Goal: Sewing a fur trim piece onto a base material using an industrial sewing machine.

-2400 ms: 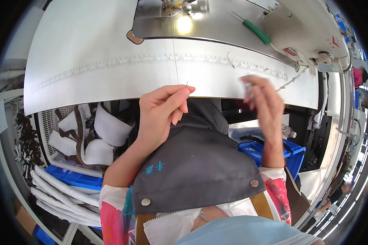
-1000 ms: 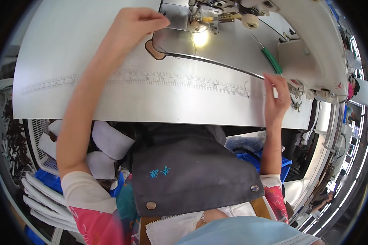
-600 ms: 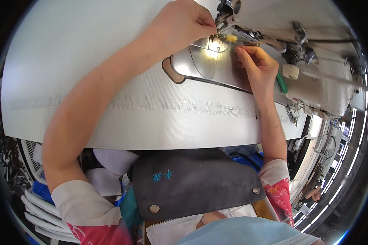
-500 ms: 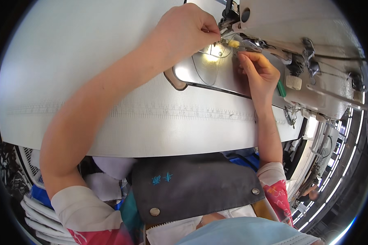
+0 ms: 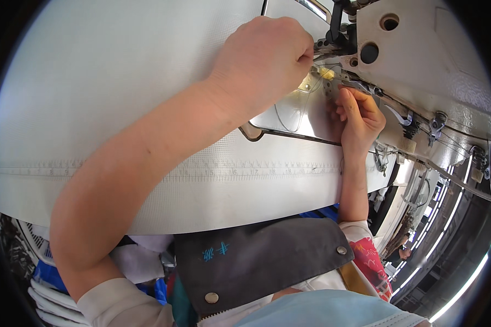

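Note:
My left hand is closed at the sewing machine, beside its needle area and yellow part, the back of the hand toward me; what its fingertips hold is hidden. My right hand pinches just below and right of that yellow part, over the steel bed plate; I cannot make out what, if anything, is between thumb and forefinger. A loose thread loops over the plate. The white table has a printed scale along its near side.
A dark grey apron flap lies over my lap. Below the table at the left are white padded pieces, blue crates and stacked white strips. At the far right a person is small among the aisle's fixtures.
Both hands have moved up to the needle area, my left one from near the table's front edge, my right one from the right. The machine now looms larger at upper right.

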`<action>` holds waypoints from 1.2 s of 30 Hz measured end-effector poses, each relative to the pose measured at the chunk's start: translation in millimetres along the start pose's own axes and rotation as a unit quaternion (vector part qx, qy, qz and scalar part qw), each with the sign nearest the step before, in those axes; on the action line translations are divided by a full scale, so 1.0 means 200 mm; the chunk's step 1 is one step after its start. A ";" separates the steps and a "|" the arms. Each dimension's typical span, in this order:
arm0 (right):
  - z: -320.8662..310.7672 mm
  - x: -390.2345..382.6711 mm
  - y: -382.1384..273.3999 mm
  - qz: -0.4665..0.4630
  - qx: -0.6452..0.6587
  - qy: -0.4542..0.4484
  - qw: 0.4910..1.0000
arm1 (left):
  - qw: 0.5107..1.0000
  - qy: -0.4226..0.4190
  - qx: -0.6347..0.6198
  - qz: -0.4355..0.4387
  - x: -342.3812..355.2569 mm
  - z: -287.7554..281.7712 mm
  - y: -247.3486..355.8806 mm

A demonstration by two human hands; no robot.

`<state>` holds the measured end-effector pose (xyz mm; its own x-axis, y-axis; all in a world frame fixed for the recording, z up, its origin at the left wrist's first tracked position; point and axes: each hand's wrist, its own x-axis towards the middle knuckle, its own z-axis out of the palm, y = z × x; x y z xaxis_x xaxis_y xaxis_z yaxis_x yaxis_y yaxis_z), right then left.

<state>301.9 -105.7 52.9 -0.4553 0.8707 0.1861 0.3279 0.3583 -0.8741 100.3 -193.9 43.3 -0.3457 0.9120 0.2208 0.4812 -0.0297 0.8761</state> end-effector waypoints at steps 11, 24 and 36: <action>0.00 -0.01 0.00 -0.012 0.017 0.003 1.000 | 0.999 0.026 0.027 0.028 -0.01 0.00 0.00; 0.00 -0.01 -0.01 -0.028 0.013 -0.003 1.000 | 0.997 0.043 0.037 0.045 -0.01 0.02 -0.01; 0.01 -0.01 -0.01 -0.035 0.005 -0.005 0.999 | 0.999 0.028 -0.008 0.019 -0.01 -0.02 0.02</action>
<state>300.8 -108.4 53.9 -0.4841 0.8409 0.2421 0.2872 0.4140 -0.8638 101.1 -197.9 48.1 -0.3718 0.8862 0.2763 0.4811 -0.0706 0.8738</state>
